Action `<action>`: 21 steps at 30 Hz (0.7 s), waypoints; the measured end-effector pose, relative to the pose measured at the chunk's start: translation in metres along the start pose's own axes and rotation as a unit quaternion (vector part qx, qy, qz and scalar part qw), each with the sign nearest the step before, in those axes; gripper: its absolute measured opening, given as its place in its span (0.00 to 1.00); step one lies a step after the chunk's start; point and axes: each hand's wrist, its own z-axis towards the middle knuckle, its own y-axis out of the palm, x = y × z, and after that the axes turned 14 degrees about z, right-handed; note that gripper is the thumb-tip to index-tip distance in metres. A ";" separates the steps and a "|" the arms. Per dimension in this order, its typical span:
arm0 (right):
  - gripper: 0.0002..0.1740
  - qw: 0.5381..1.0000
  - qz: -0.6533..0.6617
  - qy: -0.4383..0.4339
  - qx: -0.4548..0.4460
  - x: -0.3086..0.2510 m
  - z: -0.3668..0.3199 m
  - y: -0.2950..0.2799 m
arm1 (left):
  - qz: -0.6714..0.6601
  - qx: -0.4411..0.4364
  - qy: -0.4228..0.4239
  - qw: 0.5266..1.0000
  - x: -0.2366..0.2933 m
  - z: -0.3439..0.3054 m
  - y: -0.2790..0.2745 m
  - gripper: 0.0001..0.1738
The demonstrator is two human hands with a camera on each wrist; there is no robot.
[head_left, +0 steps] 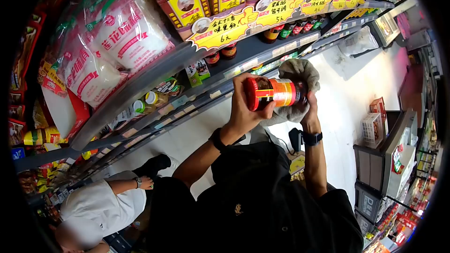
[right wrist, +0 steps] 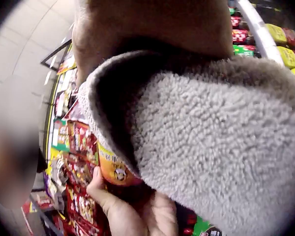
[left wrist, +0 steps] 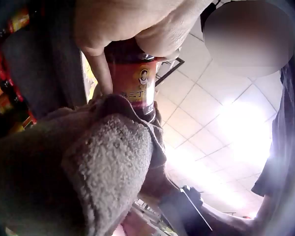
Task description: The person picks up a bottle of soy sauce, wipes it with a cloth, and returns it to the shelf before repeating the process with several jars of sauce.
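A jar with a red lid and an orange-red label [head_left: 282,92] lies sideways in front of the chest. My left hand [head_left: 244,110] grips its lid end, thumb on the near side; in the left wrist view this hand [left wrist: 137,24] curls round the jar [left wrist: 132,81]. At the jar's other end my right hand [head_left: 310,110] holds a grey fluffy cloth [head_left: 299,71] against the glass. Thick folds of the cloth [right wrist: 211,132] fill much of the right wrist view, hiding most of the right fingers, while the left hand [right wrist: 132,211] shows beneath the jar [right wrist: 115,168].
A curved shelf [head_left: 187,72] with yellow boxes [head_left: 187,3], white bags [head_left: 126,33] and jars runs along the left and top. A person in a white shirt [head_left: 105,204] is at lower left. A counter [head_left: 375,159] and a white basket [head_left: 371,129] stand at the right.
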 end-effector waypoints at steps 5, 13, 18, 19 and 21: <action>0.66 0.964 -0.208 -0.162 -0.023 -0.020 -0.025 0.043 | -0.077 0.029 -0.112 0.990 0.041 -0.004 -0.019 0.32; 0.32 0.832 -0.468 -0.276 -0.112 -0.054 -0.035 0.060 | -0.126 0.047 -0.156 0.979 0.065 -0.014 -0.015 0.36; 0.31 0.970 -0.215 -0.112 0.006 -0.044 -0.036 0.062 | 0.007 0.033 0.073 0.997 0.032 -0.007 -0.011 0.40; 0.34 0.982 -0.166 -0.085 -0.018 -0.042 -0.030 0.053 | 0.046 0.014 0.152 0.987 0.025 -0.005 -0.011 0.40; 0.36 0.996 0.066 0.060 0.027 -0.034 -0.027 0.020 | 0.044 -0.032 0.279 0.959 0.026 0.005 -0.011 0.45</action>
